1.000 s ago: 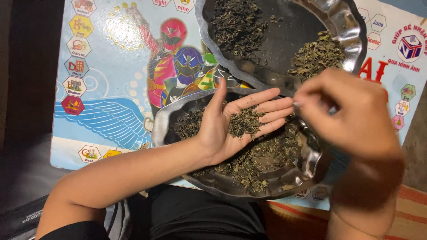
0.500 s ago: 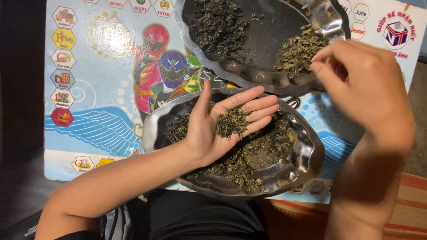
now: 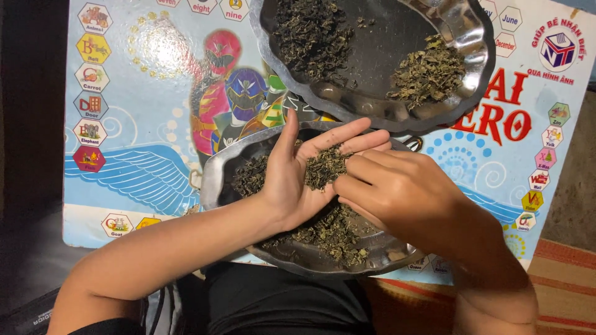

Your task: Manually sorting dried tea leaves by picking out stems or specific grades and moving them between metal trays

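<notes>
My left hand (image 3: pixel 298 174) lies palm up over the near metal tray (image 3: pixel 214 180), with a small heap of dried green leaves (image 3: pixel 324 166) resting on its palm and fingers. My right hand (image 3: pixel 397 189) is curled over the left palm, its fingertips touching that heap. Whether they pinch anything is hidden. More dried leaves (image 3: pixel 332 232) cover the near tray under both hands. The far metal tray (image 3: pixel 478 56) holds a dark pile of dried leaves (image 3: pixel 310 34) on its left and a lighter green pile (image 3: pixel 428 74) on its right.
Both trays stand on a colourful printed children's mat (image 3: pixel 136 142) with cartoon figures and hexagon pictures. A woven orange mat (image 3: pixel 559 279) shows at the lower right. Dark floor lies to the left. My dark clothing fills the bottom edge.
My right hand has come back from the far tray's lighter pile down to the leaves on my left palm. The left hand has stayed palm up over the near tray.
</notes>
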